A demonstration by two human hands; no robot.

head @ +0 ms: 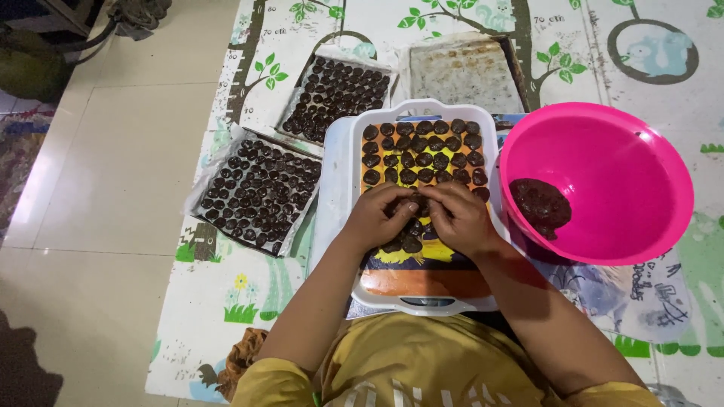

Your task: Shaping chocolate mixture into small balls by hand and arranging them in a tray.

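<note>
Sitting on a play mat (226, 301) printed with trees and animals, the person has both hands meeting over a white tray (354, 226) with handles. The left hand (375, 220) and right hand (461, 218) are curled in narrow, fingertips pinching a small dark dough piece (415, 202) between them, right above the tray's middle. Can't really tell which hand has the better grip on it, they're both on it.

The tray's far half, toward 12 o'clock from the hands, is packed with rows of dark round pieces (422, 151), and a few more sit just under the hands. At about 3 o'clock there's a big pink bowl (641, 151) just beside the tray, with a lump of dark dough (540, 205) in its bottom. Out at 9 to 10 o'clock a lined baking tray (260, 192) is full of the same dark rounds, and another full one (335, 94) sits at 11 o'clock. An empty-looking lined pan (464, 75) lies at 12 o'clock, behind the white tray. Tiled floor (113, 166) runs along the left.
</note>
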